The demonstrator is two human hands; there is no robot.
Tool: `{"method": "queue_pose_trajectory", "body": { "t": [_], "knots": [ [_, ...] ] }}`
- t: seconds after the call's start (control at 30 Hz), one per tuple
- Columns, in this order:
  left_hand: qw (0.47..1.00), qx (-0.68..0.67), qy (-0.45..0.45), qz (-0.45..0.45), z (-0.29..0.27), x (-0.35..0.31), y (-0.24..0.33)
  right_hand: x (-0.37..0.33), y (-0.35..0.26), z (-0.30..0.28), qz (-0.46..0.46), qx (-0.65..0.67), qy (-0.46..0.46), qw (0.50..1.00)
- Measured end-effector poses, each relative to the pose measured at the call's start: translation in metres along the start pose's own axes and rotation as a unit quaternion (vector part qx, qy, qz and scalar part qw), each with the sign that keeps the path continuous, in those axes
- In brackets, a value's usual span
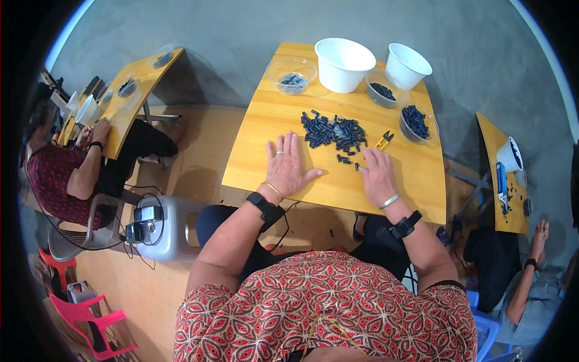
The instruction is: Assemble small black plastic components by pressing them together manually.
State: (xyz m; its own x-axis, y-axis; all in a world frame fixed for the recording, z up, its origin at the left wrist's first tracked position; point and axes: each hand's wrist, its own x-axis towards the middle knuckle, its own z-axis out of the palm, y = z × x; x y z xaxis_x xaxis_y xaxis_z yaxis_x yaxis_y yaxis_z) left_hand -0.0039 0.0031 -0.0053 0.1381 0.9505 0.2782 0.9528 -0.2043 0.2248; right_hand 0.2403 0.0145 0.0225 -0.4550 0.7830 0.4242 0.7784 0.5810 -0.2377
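My left hand (pixel 284 168) lies flat on the yellow wooden table (pixel 253 160), fingers stretched out and thumb spread, holding nothing. A pile of small black cylindrical pieces (pixel 332 131) sits just beyond and to the right of it. My right hand (pixel 379 176) rests palm down right of the pile, its fingers extended and slightly bent. Close to its thumb side is a single black piece (pixel 357 166), with a few loose ones (pixel 344 159) further left. Yellow-handled thread snips (pixel 384 140) lie just beyond the right fingertips.
Two white tubs (pixel 345 65) (pixel 409 65) stand at the table's far side. Around them are clear bowls of dark pieces (pixel 382 92) (pixel 416 122) and one of greyish bits (pixel 292 82). People sit at tables left and right. A translucent storage box (pixel 175 229) stands on the floor.
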Motion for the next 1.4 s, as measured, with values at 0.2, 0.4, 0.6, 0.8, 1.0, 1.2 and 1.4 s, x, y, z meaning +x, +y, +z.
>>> {"method": "queue_pose_trajectory", "body": {
  "t": [0.2,0.4,0.6,0.8,1.0,1.2,1.4],
  "knots": [
    [0.999,0.000,-0.037,-0.008,0.001,0.005,0.002,-0.001,0.052,-0.004,0.063,-0.059,-0.039,0.995],
    [1.000,-0.006,-0.027,-0.008,-0.003,0.004,0.000,-0.014,0.067,-0.010,0.090,-0.086,-0.030,0.992],
    [0.999,-0.010,-0.029,-0.016,-0.002,0.000,0.012,0.023,0.037,0.011,0.011,0.102,0.045,0.994],
    [0.998,-0.055,-0.023,0.011,0.001,-0.008,0.045,0.075,0.065,0.034,-0.070,0.039,-0.035,0.996],
    [0.998,-0.067,-0.002,-0.006,0.008,-0.002,0.062,0.095,0.063,0.047,-0.102,0.070,-0.092,0.988],
    [0.997,-0.070,-0.003,-0.026,0.014,0.009,0.066,0.091,0.070,0.057,-0.105,0.118,-0.058,0.986],
    [0.997,-0.059,0.009,-0.042,0.017,0.012,0.068,0.076,0.061,0.055,-0.038,0.142,-0.020,0.989]
  ]
}}
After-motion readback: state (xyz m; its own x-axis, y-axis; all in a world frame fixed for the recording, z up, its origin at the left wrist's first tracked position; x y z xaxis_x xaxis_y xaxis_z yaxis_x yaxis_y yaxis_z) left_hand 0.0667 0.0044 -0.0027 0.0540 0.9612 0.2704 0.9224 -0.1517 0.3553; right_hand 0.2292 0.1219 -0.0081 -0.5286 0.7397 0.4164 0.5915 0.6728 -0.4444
